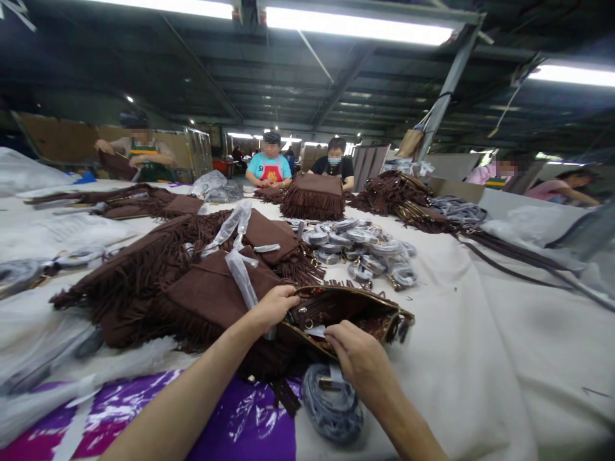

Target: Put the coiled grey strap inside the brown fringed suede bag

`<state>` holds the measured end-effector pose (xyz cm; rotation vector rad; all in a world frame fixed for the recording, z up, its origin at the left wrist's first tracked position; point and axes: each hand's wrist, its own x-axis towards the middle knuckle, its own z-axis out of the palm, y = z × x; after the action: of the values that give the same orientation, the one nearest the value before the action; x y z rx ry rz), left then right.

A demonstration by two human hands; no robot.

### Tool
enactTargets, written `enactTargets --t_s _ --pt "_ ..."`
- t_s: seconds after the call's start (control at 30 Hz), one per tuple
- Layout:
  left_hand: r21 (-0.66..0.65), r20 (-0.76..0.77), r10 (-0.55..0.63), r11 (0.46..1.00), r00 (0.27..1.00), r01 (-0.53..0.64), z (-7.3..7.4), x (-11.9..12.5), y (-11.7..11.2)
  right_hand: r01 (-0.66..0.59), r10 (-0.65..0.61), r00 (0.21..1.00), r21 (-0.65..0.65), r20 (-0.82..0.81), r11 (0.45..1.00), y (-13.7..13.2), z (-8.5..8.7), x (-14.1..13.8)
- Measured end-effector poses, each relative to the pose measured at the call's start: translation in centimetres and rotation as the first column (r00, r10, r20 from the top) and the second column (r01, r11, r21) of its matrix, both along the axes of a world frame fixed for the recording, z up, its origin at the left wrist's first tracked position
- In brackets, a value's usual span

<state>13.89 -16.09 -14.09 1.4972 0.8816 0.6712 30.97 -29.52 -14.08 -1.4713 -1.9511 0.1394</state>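
Observation:
A dark brown fringed handbag (353, 298) lies with its zipped mouth spread, so the patterned lining shows. My left hand (275, 310) grips the bag's rim at its left end, fingers closed over the edge. At the near side of the opening, my right hand (353, 346) is closed in a pinch by a small white tag (317, 331); part of the tag is covered by the fingers. Just below the bag sits a coiled strap in clear plastic (332, 403). More brown fringed bags (206, 294) are heaped to the left, some with plastic-wrapped handles.
Several wrapped coiled straps (360, 243) lie beyond the bag. A stack of fringed bags (312, 195) stands farther back, before two seated co-workers (269, 168). Purple plastic (254, 416) covers the near left. Long loose straps (514, 256) cross the white table cover (480, 358) at right.

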Motion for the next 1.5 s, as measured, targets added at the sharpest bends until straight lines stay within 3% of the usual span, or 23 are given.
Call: enactTargets --t_s 0.13,0.4,0.57,0.63,0.7,0.77,0.83,0.93,1.03,1.2,1.3,1.4,1.5 --pt "-0.073 0.066 0.002 0.997 0.998 0.002 0.0 -0.1 -0.1 0.031 -0.034 0.999 -0.058 -0.039 0.998 2.2 -0.9 -0.6" --pt "-0.128 0.121 0.014 0.992 0.993 0.002 0.0 -0.2 -0.1 0.0 -0.073 0.92 -0.184 -0.386 0.983 2.3 -0.8 -2.1" --pt "-0.061 0.098 0.044 0.997 0.994 -0.038 -0.1 -0.3 -0.2 -0.065 -0.109 0.79 -0.26 -0.603 0.964 3.3 -2.1 -2.7" --pt "0.067 0.09 0.079 0.994 0.993 -0.085 -0.1 -0.4 -0.5 -0.083 -0.141 0.749 -0.302 -0.647 0.95 3.7 -2.5 -2.9" --pt "0.297 0.105 0.1 0.947 0.989 -0.127 0.0 -0.5 -1.0 -0.089 -0.163 0.721 -0.323 -0.674 0.942 3.8 -2.8 -3.0" --pt "0.536 0.134 0.077 0.833 0.988 -0.137 0.3 -0.8 -1.5 -0.092 -0.159 0.698 -0.308 -0.698 0.947 3.8 -2.7 -3.0" --pt "0.678 0.142 -0.006 0.73 0.99 -0.093 0.6 -1.1 -1.9 -0.096 -0.139 0.679 -0.276 -0.72 0.956 3.8 -2.6 -3.0" --pt "0.754 0.054 -0.162 0.654 0.985 0.066 1.2 -1.4 -2.4 -0.132 -0.105 0.647 -0.246 -0.755 0.96 3.7 -2.3 -2.9" --pt "0.763 -0.023 -0.201 0.63 0.979 0.147 1.4 -1.4 -2.5 -0.164 -0.088 0.625 -0.241 -0.776 0.957 3.7 -2.3 -2.9" --pt "0.766 -0.002 -0.142 0.636 0.99 0.093 1.3 -1.2 -2.5 -0.162 -0.066 0.654 -0.225 -0.753 0.961 3.7 -2.1 -2.4" --pt "0.784 0.057 -0.08 0.62 0.995 0.004 1.7 -0.8 -2.5 -0.143 -0.015 0.733 -0.175 -0.68 0.974 3.4 -1.1 -1.7" --pt "0.8 0.102 -0.019 0.596 0.995 -0.071 2.6 -0.1 -2.5 -0.071 0.021 0.827 -0.067 -0.562 0.995 3.4 0.2 -1.0" --pt "0.836 0.092 -0.016 0.545 0.996 -0.068 3.6 0.8 -2.4 -0.096 0.091 0.855 0.017 -0.51 0.995 3.7 1.1 -0.7"
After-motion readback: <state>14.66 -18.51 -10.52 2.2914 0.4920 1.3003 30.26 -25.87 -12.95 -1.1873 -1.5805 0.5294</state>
